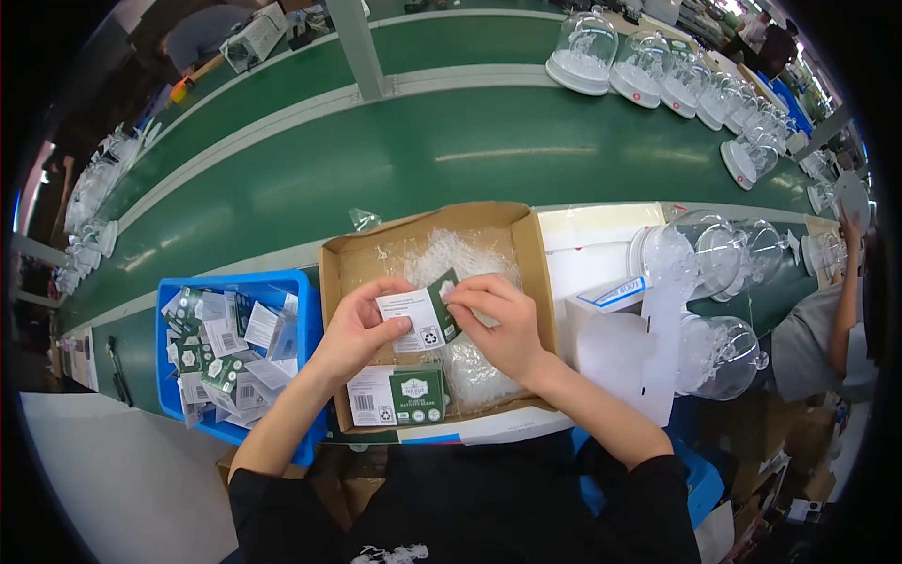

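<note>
Above a shallow cardboard tray [335, 273], a green-and-white printed card [412, 318] is held between my two hands. My left hand [360, 329] grips its white left part, thumb on top. At the green right end, my right hand [503, 324] is closed in a pinch; whether something thin is also between those fingertips is too small to tell. More such cards [395, 397] lie in the tray's near left corner. Bundles of thin clear plastic strands [462, 256] fill the tray's middle, partly hidden by my right hand.
A blue bin [165, 376] at the left holds many tagged cards [240, 352] in a jumble. Clear domes on white bases [716, 352] lie on their sides at the right, beside a white box [611, 338]. More domes [583, 52] line the green conveyor [423, 141]. Another person's arm [846, 282] is at far right.
</note>
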Motion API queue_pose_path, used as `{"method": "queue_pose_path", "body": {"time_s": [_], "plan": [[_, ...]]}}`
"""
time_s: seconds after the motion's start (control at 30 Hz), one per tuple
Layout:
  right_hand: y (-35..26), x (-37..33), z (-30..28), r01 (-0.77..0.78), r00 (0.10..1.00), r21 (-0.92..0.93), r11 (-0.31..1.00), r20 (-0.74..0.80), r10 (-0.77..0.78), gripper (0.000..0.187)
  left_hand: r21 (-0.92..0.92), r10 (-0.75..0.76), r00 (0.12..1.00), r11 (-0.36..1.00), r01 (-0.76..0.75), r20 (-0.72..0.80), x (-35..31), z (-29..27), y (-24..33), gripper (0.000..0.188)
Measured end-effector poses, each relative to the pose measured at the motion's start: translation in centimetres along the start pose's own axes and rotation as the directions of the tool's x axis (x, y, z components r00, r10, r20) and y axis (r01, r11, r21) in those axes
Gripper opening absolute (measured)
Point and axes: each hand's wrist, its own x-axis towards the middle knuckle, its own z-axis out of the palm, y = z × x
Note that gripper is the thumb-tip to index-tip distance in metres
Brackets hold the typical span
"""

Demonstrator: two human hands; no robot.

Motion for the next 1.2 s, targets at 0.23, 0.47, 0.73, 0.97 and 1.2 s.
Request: {"method": "queue_pose_path", "body": {"time_s": [0.23, 0.47, 0.73, 0.97, 1.2], "plan": [[0.1, -0.2, 0.1, -0.214, 0.966, 0.323, 0.922, 0.209, 0.15, 0.013, 0.228, 0.074, 0.997, 0.971, -0.072, 0.004, -0.3, 0.8, -0.2, 0.034], [-0.3, -0.3, 0.1, -0.416, 0.896, 0.424, 0.804, 0.342, 0.283, 0.012, 0.607, 0.379, 0.925, 0.73, -0.313, 0.022, -0.2, 1.1, -0.1, 0.035], [-0.1, -0.4, 0.2, -0.495, 0.863, 0.382, 0.781, 0.323, 0.389, 0.013, 0.573, 0.183, 0.979, 0.795, -0.199, 0.086, -0.5, 1.1, 0.2, 0.029], [0.1, -0.4, 0.2, -0.359, 0.921, 0.359, 0.862, 0.286, 0.264, 0.012, 0.308, 0.127, 0.992, 0.943, -0.129, 0.025, -0.4, 1.4, 0.3, 0.019], [-0.3, -0.3, 0.0, -0.352, 0.921, 0.32, 0.88, 0.285, 0.265, 0.011, 0.284, 0.108, 0.994, 0.952, -0.111, 0.024, -0.5, 1.2, 0.6, 0.018]]}}
